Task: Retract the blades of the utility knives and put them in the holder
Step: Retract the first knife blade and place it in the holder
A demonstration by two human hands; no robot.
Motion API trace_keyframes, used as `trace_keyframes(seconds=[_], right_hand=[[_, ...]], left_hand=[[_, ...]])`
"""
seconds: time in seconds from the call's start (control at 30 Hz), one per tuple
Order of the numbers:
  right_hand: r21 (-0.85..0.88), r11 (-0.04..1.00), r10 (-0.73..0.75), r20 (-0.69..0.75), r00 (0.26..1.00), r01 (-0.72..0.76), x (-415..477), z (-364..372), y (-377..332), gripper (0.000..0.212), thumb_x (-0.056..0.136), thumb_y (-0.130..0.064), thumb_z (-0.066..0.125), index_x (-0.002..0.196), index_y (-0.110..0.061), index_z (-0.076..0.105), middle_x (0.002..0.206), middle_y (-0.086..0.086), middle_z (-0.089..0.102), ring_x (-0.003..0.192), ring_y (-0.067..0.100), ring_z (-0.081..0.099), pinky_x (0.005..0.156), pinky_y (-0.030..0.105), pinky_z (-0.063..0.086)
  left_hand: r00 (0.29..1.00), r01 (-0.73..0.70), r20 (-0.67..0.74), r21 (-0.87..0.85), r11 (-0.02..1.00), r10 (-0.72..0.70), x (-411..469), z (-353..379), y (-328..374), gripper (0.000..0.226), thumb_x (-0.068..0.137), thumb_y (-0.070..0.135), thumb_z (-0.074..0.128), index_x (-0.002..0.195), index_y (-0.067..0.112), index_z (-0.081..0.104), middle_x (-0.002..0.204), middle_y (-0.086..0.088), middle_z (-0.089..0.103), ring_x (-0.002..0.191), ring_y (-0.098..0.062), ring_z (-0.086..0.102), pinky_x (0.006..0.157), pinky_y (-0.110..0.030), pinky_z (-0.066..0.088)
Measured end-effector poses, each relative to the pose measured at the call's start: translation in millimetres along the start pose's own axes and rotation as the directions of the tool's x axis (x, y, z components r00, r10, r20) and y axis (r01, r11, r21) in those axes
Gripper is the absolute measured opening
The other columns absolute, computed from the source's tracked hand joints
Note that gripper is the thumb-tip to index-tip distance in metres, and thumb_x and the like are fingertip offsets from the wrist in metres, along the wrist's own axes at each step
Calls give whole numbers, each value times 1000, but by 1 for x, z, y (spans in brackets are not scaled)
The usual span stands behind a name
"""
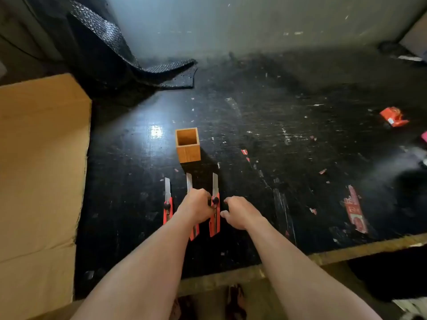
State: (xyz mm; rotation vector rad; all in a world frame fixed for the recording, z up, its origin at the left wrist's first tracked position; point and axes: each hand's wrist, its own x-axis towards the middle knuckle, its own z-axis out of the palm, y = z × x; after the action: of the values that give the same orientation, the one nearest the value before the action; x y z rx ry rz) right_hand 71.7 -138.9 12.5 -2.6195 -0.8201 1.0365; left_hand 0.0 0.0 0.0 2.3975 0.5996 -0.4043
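Observation:
Three red utility knives lie side by side on the black table [277,125], all with blades out and pointing away from me. My left hand [197,207] is closed over the middle knife [193,232], whose blade [189,182] sticks out past my fingers. The left knife [167,210] lies untouched. The right knife [215,218] lies between my hands, and my left fingers touch it near its black knob. My right hand [239,212] hovers just right of it, fingers curled and apart, holding nothing. The wooden square holder [187,145] stands upright and looks to hold nothing, just beyond the blades.
A large cardboard sheet [39,169] covers the left side. Black textured sheeting [129,63] is bunched at the back left. A red packet [394,116] and a red label [354,210] lie to the right. The table's front edge [254,271] runs below my forearms.

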Motion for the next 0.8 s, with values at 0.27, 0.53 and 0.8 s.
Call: trace_keyframes(seconds=[0.27,0.53,0.8], right_hand=[[417,902,146,-58,987,-109,12,33,4,25,98,-20,61,123,-17,67,104,3,73,90,17,71,83,38,61],[669,743,170,-153,973,-24,12,14,14,19,93,-10,70,102,-24,63,97,-2,73,89,12,74,83,40,63],[696,678,0,-318,948,234,6,-65,-7,21,89,-4,73,104,-18,66,102,4,76,93,19,76,83,48,64]], left_hand=[[977,173,-81,-239,956,-197,5,23,10,21,90,8,68,109,11,77,97,-7,76,90,-19,72,83,-35,62],[944,192,-127,-537,821,-304,12,12,27,41,84,-2,76,123,11,70,112,-4,75,100,-14,71,87,-31,61],[969,-8,-178,-715,699,-171,8,-65,47,29,84,7,79,110,20,75,103,3,78,98,-14,75,90,-40,62]])
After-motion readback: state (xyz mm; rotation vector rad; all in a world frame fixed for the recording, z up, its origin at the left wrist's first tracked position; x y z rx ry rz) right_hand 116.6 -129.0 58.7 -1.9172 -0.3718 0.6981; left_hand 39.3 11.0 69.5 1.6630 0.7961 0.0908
